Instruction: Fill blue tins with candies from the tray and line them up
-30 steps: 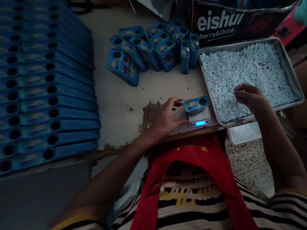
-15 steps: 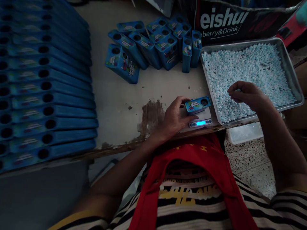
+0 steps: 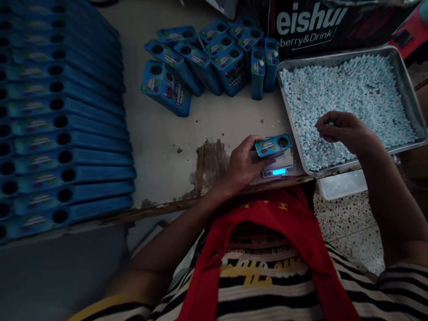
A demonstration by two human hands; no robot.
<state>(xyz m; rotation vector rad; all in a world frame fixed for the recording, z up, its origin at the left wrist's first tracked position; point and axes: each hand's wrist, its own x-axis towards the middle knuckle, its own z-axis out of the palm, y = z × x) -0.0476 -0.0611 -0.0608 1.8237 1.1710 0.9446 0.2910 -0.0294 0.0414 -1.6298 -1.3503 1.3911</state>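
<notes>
My left hand (image 3: 245, 159) is closed around the near-left end of a blue candy container (image 3: 273, 146) with a round dark hole in its top. That container is at the small digital scale (image 3: 279, 171), whose display glows blue; whether its base rests on the scale is hard to see. Over the metal tray (image 3: 301, 160) my right hand (image 3: 344, 129) is closed in a pinch, with a small pale candy just showing between its fingers. Small light blue and white candies (image 3: 347, 93) fill the tray.
Several blue containers (image 3: 230, 71) stand at the back of the table, two with white candies on top. Long rows of similar containers (image 3: 96, 165) line the left side. Behind the tray is a black printed bag (image 3: 307, 26). A white plastic bin (image 3: 344, 185) sits below the table edge.
The view has shifted slightly. My left hand stays on the container at the scale, and my right hand keeps its pinch over the tray, with hardly any movement.
</notes>
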